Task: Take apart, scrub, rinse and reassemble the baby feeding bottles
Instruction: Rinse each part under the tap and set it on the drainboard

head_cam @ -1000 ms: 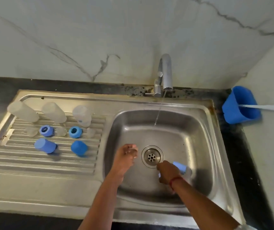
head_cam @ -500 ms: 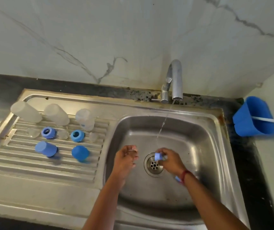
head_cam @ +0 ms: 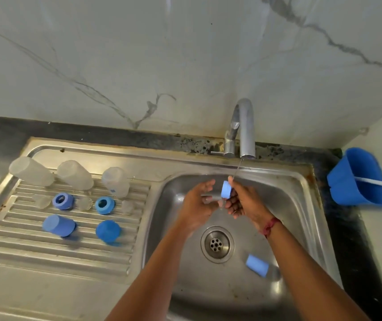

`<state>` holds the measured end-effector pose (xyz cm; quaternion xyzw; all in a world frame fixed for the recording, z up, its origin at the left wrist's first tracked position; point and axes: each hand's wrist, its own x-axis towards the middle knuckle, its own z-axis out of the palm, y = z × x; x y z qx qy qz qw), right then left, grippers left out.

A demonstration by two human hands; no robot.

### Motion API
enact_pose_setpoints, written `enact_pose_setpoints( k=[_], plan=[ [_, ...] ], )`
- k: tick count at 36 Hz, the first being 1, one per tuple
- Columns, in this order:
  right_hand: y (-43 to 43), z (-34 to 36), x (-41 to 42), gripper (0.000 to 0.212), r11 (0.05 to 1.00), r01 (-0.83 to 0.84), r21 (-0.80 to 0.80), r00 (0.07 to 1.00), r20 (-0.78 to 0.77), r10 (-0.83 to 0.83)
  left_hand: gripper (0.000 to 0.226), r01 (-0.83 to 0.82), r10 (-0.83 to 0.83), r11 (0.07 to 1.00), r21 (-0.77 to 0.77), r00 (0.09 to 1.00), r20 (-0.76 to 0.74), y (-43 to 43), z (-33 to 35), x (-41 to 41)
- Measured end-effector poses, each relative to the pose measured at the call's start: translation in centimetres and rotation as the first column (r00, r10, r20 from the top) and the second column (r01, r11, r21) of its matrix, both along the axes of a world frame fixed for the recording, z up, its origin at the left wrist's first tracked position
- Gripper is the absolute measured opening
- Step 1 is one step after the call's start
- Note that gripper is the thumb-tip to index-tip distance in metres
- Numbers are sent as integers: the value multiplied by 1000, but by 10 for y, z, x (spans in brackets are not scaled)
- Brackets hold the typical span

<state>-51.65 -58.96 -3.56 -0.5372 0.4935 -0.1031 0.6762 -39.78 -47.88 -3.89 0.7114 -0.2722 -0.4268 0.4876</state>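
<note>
The one camera is sitting on the person's head, looking forward and down, close over the sink (head_cam: 301,205), facing the wall (head_cam: 139,54).

Diffuse, moderate light is filling the frame. Glare is streaking the drainboard (head_cam: 46,249) and sink basin (head_cam: 297,198). Motion is softening the left hand (head_cam: 197,202), right hand (head_cam: 243,202) and blue cap (head_cam: 226,189). Wide-angle distortion is bowing the edges.

Both forearms bare up to the frame edge. Left hand (head_cam: 197,205) and right hand (head_cam: 243,202) bare. Right wrist carries a thin red thread band (head_cam: 269,225), a few strands, sitting slightly askew.
</note>
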Motion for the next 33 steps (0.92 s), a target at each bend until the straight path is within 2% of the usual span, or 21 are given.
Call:
enact_pose_setpoints(
  k=[3,6,11,15,17,19,20,22,23,26,30,33],
  plan=[
    [-2,-1,-3,62,998,-60,-2,997,-51,60,76,67,-68,997,-38,998,-9,-10,1,-2],
    [-4,3,-4,63,997,-74,-20,994,-82,72,77,111,-115,989,-100,993,-33,-17,2,-2],
    [-5,6,-5,70,992,-79,-97,992,-107,69,47,120,-120,984,-135,993,8,-26,4,-5],
    [-5,7,-7,72,978,-37,-205,991,-136,9,32,79,-86,992,-98,994,-73,-32,4,-9],
    [-7,7,-10,61,957,62,-285,992,-85,-90,22,37,-42,998,-44,992,-117,-36,6,-10],
    [-9,8,-12,28,948,136,-286,991,46,-128,10,-26,23,1000,-9,972,-232,-38,11,-11],
    [-11,9,-14,12,960,130,-250,987,124,-102,13,-50,51,999,13,958,-282,-38,14,-12],
    [-14,5,-17,40,976,50,-212,968,251,5,31,-73,90,995,63,942,-324,-38,17,-12],
    [-16,2,-19,50,970,-18,-242,959,271,85,40,-86,107,993,78,935,-339,-37,17,-13],
    [-14,-2,-19,56,916,-171,-363,947,197,255,62,-109,145,987,117,916,-373,-33,15,-14],
    [-12,4,-13,47,917,-123,-380,970,147,192,68,-80,144,983,167,900,-411,-28,15,-13],
    [-9,10,-9,21,951,-61,-302,982,151,111,86,-22,122,972,235,900,-418,-26,15,-11]
  ],
)
